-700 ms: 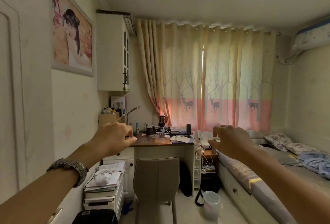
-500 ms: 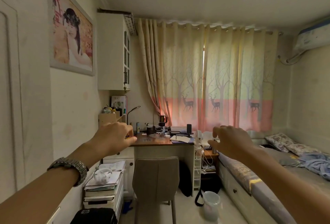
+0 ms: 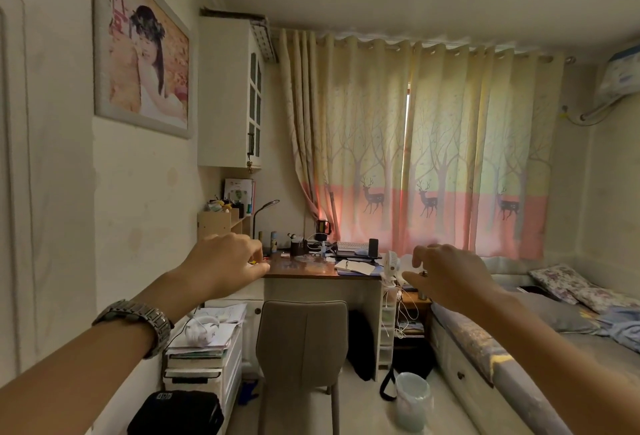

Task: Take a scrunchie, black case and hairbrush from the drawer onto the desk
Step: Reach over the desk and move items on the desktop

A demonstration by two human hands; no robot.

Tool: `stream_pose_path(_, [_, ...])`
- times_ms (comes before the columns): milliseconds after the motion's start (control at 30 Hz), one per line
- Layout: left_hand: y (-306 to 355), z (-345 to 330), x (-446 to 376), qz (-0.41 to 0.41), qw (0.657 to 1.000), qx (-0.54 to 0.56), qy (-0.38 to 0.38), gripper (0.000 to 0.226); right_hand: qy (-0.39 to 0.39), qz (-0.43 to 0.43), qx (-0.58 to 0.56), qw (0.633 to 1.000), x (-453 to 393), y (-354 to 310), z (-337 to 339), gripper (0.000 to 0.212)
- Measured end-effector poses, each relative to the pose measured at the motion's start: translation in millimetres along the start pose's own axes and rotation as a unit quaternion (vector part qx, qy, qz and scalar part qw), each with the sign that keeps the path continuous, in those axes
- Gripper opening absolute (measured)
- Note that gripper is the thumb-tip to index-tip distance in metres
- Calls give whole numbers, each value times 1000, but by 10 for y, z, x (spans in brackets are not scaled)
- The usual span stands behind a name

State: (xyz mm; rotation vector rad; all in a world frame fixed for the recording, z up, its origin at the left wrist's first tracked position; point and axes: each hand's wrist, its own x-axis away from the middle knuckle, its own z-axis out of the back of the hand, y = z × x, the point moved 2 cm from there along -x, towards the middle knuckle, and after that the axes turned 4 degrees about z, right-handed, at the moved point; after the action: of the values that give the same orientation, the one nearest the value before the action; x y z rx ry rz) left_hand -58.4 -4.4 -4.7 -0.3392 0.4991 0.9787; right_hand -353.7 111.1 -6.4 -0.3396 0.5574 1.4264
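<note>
I stand well back from the wooden desk [image 3: 301, 271], both arms stretched out in front of me. My left hand [image 3: 225, 263], with a metal watch on its wrist, hovers with its fingers curled down and holds nothing. My right hand [image 3: 450, 275] is raised at the same height, thumb and forefinger apart, and holds nothing. The white drawer unit [image 3: 254, 311] under the desk's left side is closed. No scrunchie, hairbrush or drawer contents can be seen.
A grey chair [image 3: 303, 337] is pushed up to the cluttered desk. Stacked books with white headphones [image 3: 202, 332] and a black pouch [image 3: 176, 412] stand at the lower left. A bed [image 3: 512, 362] runs along the right, with a small bin [image 3: 412, 400] on the floor beside it.
Both hands keep about the same raised pose. The view has shifted only slightly.
</note>
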Motion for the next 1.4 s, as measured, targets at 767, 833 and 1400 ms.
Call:
stream_pose_path(767, [-1148, -1318, -1565, -44, 999, 7, -27, 33, -11, -21, -8, 1000, -1850, -456, -1369, 35])
stream_pose_path(833, [-1291, -1406, -1807, -54, 998, 17, -29, 31, -8, -32, -15, 999, -2058, -497, -1474, 36])
stream_pose_path(1400, [-1258, -2647, -3379, -133, 987, 58, -70, 37, -43, -93, 19, 995, -3118, 0, -2458, 32])
